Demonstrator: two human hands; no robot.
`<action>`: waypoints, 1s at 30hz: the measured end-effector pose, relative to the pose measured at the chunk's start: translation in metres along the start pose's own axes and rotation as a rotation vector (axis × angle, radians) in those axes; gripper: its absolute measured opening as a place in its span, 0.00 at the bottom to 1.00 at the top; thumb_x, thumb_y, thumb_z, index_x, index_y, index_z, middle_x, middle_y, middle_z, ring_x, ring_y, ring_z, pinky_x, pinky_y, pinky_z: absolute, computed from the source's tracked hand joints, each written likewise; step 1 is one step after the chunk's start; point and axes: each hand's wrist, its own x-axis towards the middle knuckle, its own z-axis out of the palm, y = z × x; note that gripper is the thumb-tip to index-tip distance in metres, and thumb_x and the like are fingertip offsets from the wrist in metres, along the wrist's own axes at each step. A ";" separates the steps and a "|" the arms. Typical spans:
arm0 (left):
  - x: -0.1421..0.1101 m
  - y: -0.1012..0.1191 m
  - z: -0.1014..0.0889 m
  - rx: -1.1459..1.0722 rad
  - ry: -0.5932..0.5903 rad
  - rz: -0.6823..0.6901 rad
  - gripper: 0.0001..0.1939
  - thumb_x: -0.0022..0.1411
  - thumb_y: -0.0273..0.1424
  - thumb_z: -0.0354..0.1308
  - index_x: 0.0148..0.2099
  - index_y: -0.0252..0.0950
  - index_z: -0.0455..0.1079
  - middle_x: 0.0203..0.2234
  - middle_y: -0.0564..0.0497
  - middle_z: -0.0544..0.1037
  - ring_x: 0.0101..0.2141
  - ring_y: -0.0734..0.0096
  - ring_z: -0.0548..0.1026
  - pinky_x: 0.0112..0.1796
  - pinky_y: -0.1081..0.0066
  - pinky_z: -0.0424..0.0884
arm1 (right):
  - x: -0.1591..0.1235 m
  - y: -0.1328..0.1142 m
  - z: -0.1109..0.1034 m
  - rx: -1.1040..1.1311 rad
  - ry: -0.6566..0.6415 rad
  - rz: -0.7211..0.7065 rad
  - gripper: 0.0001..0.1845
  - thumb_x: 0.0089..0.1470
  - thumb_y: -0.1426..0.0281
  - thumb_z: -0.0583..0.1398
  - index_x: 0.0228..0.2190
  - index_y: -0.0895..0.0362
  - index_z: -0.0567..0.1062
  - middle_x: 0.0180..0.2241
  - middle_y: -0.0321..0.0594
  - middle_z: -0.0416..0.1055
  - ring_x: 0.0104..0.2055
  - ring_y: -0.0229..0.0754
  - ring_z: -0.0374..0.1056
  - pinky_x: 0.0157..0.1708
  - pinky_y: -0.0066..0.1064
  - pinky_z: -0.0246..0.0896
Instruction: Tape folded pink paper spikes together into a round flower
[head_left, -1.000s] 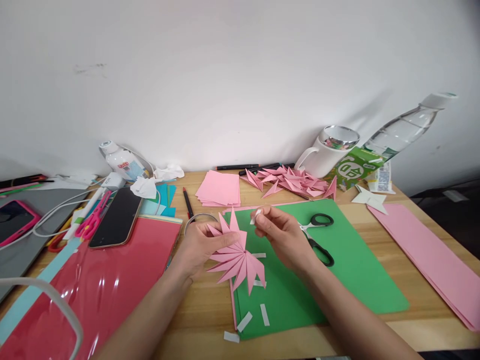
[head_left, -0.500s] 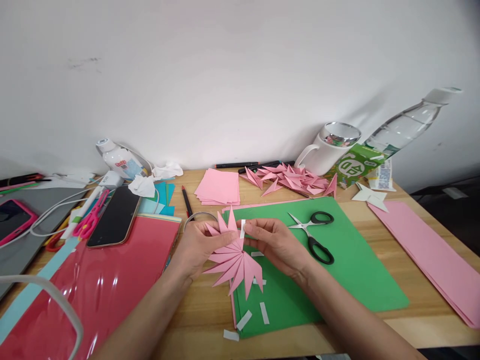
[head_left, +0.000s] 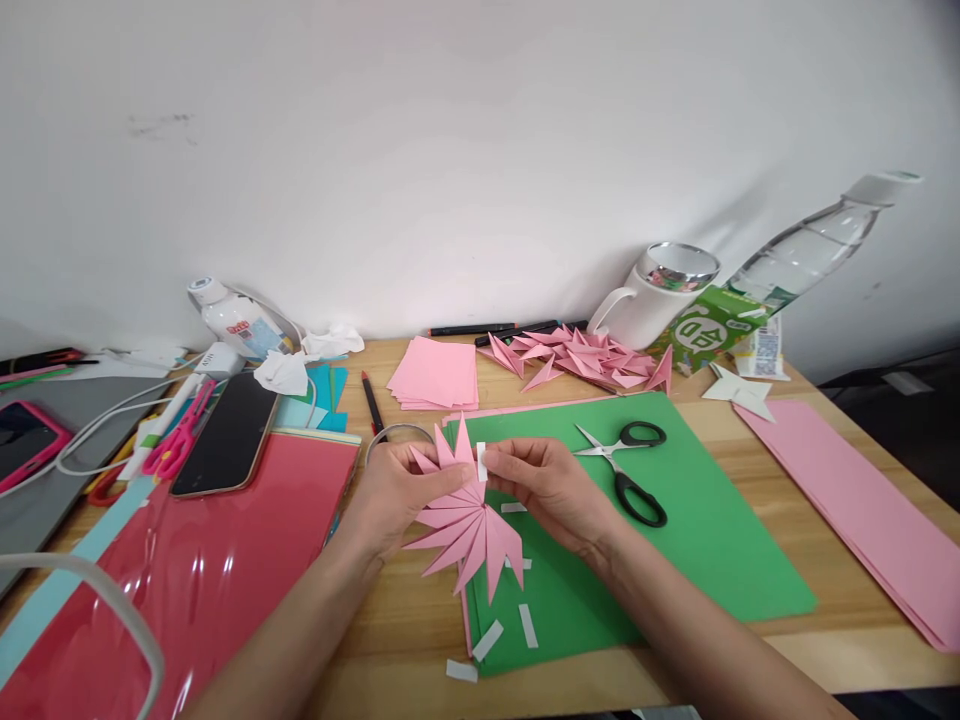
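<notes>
A pink folded-paper star (head_left: 469, 530) with several pointed rays is pinched at its upper left by my left hand (head_left: 394, 490), thumb lying over the folds. My right hand (head_left: 547, 485) is closed, thumb and fingers pinching a small white strip (head_left: 481, 462) against the star's upper right edge. Both hands hover over the left part of the green paper stack (head_left: 712, 540). More white strips (head_left: 488, 639) lie scattered around the stack's left and front edge. Black-handled scissors (head_left: 630, 460) rest spread on the green paper, right of my right hand.
Behind are pink paper squares (head_left: 435, 372) and a pile of pink folded pieces (head_left: 581, 358). A white mug (head_left: 656, 295), green box (head_left: 709, 330) and tilted bottle (head_left: 817, 245) stand at back right. Left are a phone (head_left: 225, 435) and red sheets (head_left: 225, 560). Pink sheets (head_left: 855, 510) lie right.
The white strip has shifted slightly left and down against the star's edge along with my right fingertips. My left hand keeps its hold; the view has moved very slightly.
</notes>
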 end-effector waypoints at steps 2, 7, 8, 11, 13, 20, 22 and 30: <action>0.000 0.000 0.000 0.002 0.008 -0.004 0.15 0.40 0.37 0.71 0.18 0.32 0.71 0.13 0.55 0.67 0.16 0.79 0.63 0.19 0.76 0.58 | 0.000 0.001 0.000 0.000 0.000 -0.002 0.11 0.35 0.64 0.72 0.20 0.58 0.80 0.24 0.36 0.75 0.27 0.33 0.68 0.36 0.28 0.65; 0.001 -0.001 0.001 0.000 0.011 -0.005 0.14 0.40 0.37 0.71 0.19 0.32 0.72 0.13 0.55 0.68 0.16 0.78 0.64 0.19 0.76 0.58 | 0.001 0.002 0.000 -0.006 0.026 -0.011 0.12 0.33 0.64 0.73 0.20 0.57 0.80 0.24 0.37 0.76 0.26 0.33 0.67 0.33 0.28 0.66; 0.001 -0.001 0.001 -0.005 0.010 -0.002 0.15 0.39 0.36 0.71 0.19 0.32 0.71 0.13 0.55 0.68 0.16 0.79 0.63 0.19 0.77 0.58 | 0.001 0.002 0.001 -0.005 0.037 -0.012 0.12 0.32 0.64 0.73 0.20 0.57 0.81 0.24 0.37 0.76 0.26 0.33 0.67 0.32 0.28 0.66; 0.002 -0.001 0.001 -0.015 0.012 0.005 0.15 0.39 0.36 0.71 0.18 0.31 0.70 0.13 0.55 0.68 0.16 0.80 0.63 0.19 0.77 0.57 | 0.000 0.001 0.002 -0.010 0.079 -0.007 0.13 0.29 0.64 0.74 0.19 0.57 0.80 0.24 0.36 0.76 0.26 0.33 0.67 0.31 0.27 0.65; 0.002 -0.002 0.001 -0.013 0.005 -0.002 0.16 0.40 0.37 0.71 0.18 0.31 0.70 0.13 0.55 0.68 0.16 0.80 0.63 0.19 0.77 0.57 | 0.000 0.000 0.002 -0.020 0.099 -0.007 0.13 0.28 0.64 0.74 0.19 0.58 0.80 0.24 0.36 0.76 0.26 0.32 0.67 0.31 0.27 0.64; 0.002 -0.001 -0.001 -0.031 -0.012 -0.024 0.15 0.39 0.37 0.71 0.20 0.31 0.72 0.14 0.54 0.69 0.17 0.78 0.64 0.19 0.76 0.58 | -0.001 0.001 0.004 -0.040 0.051 -0.035 0.13 0.32 0.63 0.73 0.19 0.57 0.80 0.23 0.35 0.74 0.26 0.33 0.66 0.32 0.28 0.64; 0.002 -0.001 -0.002 -0.023 -0.022 -0.022 0.15 0.39 0.37 0.71 0.21 0.31 0.73 0.14 0.53 0.70 0.17 0.78 0.64 0.19 0.76 0.58 | 0.000 0.001 0.004 -0.045 0.034 -0.039 0.13 0.33 0.62 0.72 0.19 0.57 0.79 0.23 0.35 0.73 0.26 0.33 0.66 0.32 0.28 0.64; 0.002 -0.004 0.000 0.018 -0.001 -0.004 0.17 0.41 0.39 0.70 0.18 0.32 0.70 0.12 0.56 0.65 0.16 0.80 0.61 0.19 0.77 0.55 | 0.000 0.010 0.001 -0.170 0.092 -0.117 0.15 0.36 0.59 0.70 0.23 0.57 0.80 0.25 0.37 0.74 0.26 0.35 0.65 0.31 0.30 0.63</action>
